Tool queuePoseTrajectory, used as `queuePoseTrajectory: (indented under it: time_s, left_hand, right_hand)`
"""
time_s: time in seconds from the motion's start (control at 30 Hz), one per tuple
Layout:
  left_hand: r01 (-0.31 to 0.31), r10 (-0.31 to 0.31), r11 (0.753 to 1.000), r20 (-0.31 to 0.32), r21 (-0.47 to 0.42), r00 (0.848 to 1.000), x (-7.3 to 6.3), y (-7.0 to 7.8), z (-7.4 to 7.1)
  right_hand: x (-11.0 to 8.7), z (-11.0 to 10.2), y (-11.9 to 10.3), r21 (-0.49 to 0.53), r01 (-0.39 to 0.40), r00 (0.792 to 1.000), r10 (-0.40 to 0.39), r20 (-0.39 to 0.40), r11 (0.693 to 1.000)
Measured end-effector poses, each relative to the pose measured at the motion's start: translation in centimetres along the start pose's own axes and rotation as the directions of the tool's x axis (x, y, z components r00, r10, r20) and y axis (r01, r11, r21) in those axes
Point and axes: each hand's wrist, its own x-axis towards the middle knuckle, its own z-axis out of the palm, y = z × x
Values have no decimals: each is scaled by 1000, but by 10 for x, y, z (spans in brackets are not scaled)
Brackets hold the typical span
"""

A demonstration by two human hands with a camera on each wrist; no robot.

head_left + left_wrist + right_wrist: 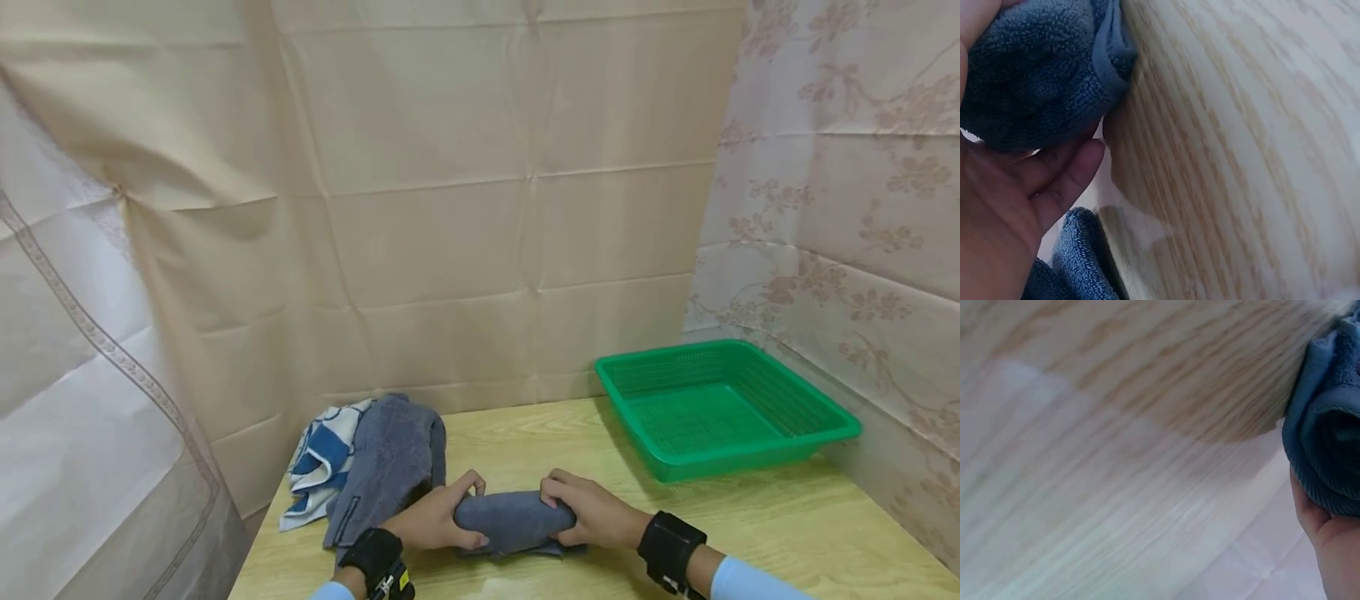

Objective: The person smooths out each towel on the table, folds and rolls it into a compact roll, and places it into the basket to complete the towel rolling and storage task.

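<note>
A grey-blue towel (513,521), rolled into a thick cylinder, lies crosswise near the front of the table with a short flat flap showing under it. My left hand (435,517) grips its left end, thumb on the near side and fingers over the far side. At the other end my right hand (596,510) holds the roll the same way. In the right wrist view the towel (1329,444) shows its spiral end, with fingers beneath it. The left wrist view has the terry towel (1041,75) between thumb and fingers of the left hand (1016,194).
Left of the roll, a pile has a grey towel (393,450) and a blue-and-white patterned towel (326,462). A green plastic basket (720,454) stands at the back right of the wooden table (517,433). Beige cloth (435,233) hangs behind.
</note>
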Motion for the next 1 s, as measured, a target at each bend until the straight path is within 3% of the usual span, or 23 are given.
queuePoseTrajectory:
  time_s: [0.17, 0.33, 0.47, 0.6, 0.77, 0.87, 1.0]
  left_hand:
    - [79, -74, 991, 43, -109, 996, -3, 7, 0]
    - [161, -151, 982, 96, -98, 984, -7, 15, -3]
    - [204, -189, 970, 111, -134, 976, -5, 9, -5]
    - [194, -183, 970, 88, -145, 979, -3, 4, -2]
    - [111, -111, 994, 8, -13, 994, -2, 13, 4]
    - [63, -60, 996, -40, 65, 997, -1, 16, 7]
    - [24, -15, 989, -67, 149, 998, 0, 15, 7]
  right_hand:
    - [-3, 2, 1, -50, 19, 1000, -19, -3, 999]
    - [-4, 4, -2, -73, 36, 999, -35, 9, 997]
    - [-3, 3, -5, -100, 29, 999, -27, 19, 995]
    - [-6, 1, -10, -151, 33, 999, -30, 25, 988]
    - [-9, -1, -12, -201, 79, 997, -76, 23, 976]
    - [-10, -2, -11, -91, 109, 994, -107, 31, 990]
    - [-8, -7, -8, 195, 79, 992, -96, 79, 977]
